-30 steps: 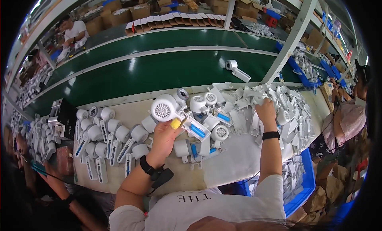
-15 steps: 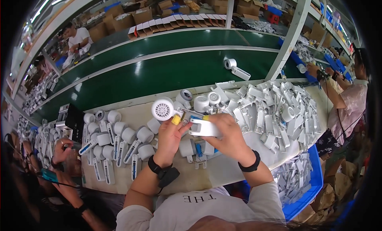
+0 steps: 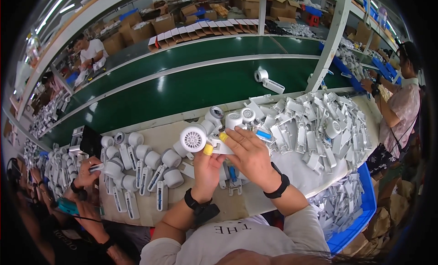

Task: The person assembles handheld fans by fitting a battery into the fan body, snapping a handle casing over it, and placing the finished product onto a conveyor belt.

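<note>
A white handheld fan (image 3: 193,138) with a round slotted grille is between my hands above the bench. My left hand (image 3: 207,174) is closed around its neck from below, a yellow finger cover on the thumb. My right hand (image 3: 250,155) lies over the fan's handle (image 3: 222,149), fingers together and pressing on it; a yellow cover shows on one finger. The right fingers hide most of the handle and the white handle cover. Just beyond my right hand lies a part with a blue cylinder (image 3: 263,134). More fan heads (image 3: 214,113) stand behind.
Loose white casings (image 3: 315,128) are heaped at the right, above a blue bin (image 3: 365,196) of similar parts. Assembled fans (image 3: 153,160) crowd the left, where a co-worker's hand (image 3: 86,173) grips one. A green conveyor (image 3: 182,91) carries one fan (image 3: 269,81) past a metal post (image 3: 331,41).
The white handle cover in my right hand has come onto the fan's handle, and my right fingers now lie over it. At left, the co-worker's hand has taken hold of a fan.
</note>
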A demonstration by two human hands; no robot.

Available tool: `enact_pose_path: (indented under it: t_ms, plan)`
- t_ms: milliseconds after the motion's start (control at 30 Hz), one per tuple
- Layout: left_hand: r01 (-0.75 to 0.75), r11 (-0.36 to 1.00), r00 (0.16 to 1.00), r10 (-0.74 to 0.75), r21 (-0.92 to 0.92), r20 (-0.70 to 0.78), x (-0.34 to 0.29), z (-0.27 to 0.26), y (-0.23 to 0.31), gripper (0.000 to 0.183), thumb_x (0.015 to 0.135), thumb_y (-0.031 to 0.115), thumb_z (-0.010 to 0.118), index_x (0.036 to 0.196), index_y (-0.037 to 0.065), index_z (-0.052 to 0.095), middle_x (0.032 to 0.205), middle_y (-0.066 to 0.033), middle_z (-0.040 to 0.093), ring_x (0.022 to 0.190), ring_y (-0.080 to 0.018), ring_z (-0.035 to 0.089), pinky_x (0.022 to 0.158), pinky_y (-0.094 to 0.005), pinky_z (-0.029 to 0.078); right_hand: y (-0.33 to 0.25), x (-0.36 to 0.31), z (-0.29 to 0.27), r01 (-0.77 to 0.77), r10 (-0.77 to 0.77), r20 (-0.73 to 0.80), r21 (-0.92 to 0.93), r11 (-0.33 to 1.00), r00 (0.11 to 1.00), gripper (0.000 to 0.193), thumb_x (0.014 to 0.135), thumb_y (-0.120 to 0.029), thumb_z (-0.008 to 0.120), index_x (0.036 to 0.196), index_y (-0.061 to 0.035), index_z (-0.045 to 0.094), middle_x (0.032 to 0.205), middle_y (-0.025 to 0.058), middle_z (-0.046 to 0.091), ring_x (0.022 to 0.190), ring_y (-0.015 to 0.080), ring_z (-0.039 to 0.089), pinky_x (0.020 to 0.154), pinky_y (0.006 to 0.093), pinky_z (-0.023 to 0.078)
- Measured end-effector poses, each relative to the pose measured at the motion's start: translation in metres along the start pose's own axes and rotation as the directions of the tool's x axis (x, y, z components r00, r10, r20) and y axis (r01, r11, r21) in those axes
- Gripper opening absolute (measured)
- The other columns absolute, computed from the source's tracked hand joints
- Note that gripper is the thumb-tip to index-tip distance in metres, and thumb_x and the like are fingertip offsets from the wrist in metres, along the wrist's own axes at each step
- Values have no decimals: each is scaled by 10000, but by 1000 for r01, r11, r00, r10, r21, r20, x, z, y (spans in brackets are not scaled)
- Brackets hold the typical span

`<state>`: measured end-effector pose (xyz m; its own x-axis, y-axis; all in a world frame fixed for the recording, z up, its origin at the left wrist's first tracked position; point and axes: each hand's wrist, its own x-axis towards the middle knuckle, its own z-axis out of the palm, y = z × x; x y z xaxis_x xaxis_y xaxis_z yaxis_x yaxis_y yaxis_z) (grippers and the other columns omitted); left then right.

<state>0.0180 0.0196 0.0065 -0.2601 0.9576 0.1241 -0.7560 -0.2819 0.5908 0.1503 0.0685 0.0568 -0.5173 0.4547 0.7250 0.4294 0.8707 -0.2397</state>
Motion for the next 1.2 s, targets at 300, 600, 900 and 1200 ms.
enact_pose_path:
  t_ms: [300,600,900,1200]
  plan:
    - [-20,999,999,19,-37,-30,-5,-6,-8,272,927,183,451,1164,51,460,1184,-92,511,1092,-203,508,934,-382,418,6,-6,1,1,-2,12,78,997,1000,494,612,-87,711,1085,-58,575,1117,101,582,1051,289,537,904,378,433]
    - [-145,986,987,150,80,-65,-16,12,-9,288,890,98,505,1163,18,459,1161,-92,522,1068,-186,517,913,-350,433,4,-4,1,-37,37,10,82,996,999,505,615,-77,702,1100,-57,563,1102,108,583,1004,285,562,868,358,457]
    - [-201,959,952,239,199,-192,-5,8,-4,297,872,63,523,1159,8,472,1127,-92,538,1028,-189,536,883,-330,445,-12,-5,12,3,-7,-42,-78,997,999,551,607,-99,697,1132,-56,537,1092,121,571,989,292,546,838,363,445]
    - [-270,943,960,280,193,-25,-8,16,16,309,847,67,532,1140,-10,469,1075,-128,558,1017,-262,545,927,-419,414,3,-21,3,-580,404,439,734,354,802,361,835,-303,624,1021,-3,545,772,17,574,687,65,522,603,209,429]
